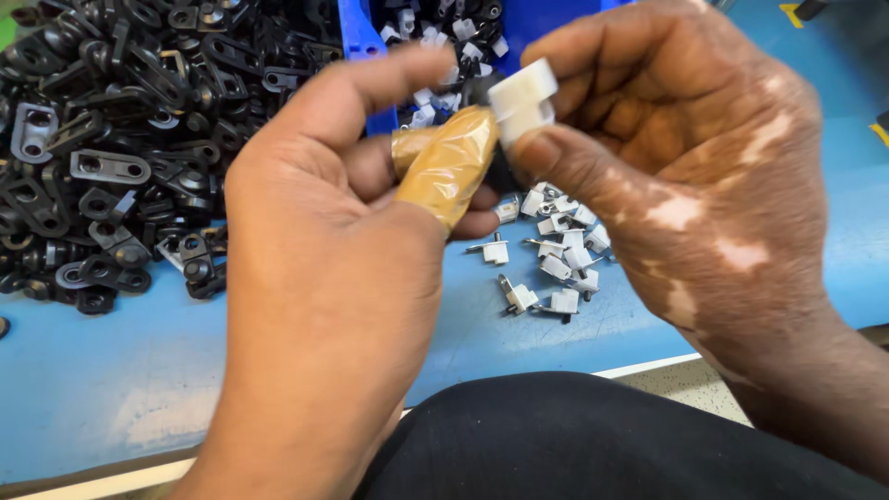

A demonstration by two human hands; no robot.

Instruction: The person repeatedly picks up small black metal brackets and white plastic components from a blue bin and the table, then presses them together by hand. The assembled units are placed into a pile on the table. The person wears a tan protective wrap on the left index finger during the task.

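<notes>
A small white plastic clip is pinched between thumb and fingers of the right hand, held up between both hands. The left hand, its taped thumb touching the clip's lower left side, is curled closed around a dark piece. More clips lie below on the worktop.

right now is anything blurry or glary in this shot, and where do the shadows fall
Head view: even, soft light; the left hand and right hand fill the frame and look slightly soft, as does the white clip pinched between them; mild sheen on the tan finger tape; the black parts pile stays fairly sharp; faint shadows on the blue table.
</notes>
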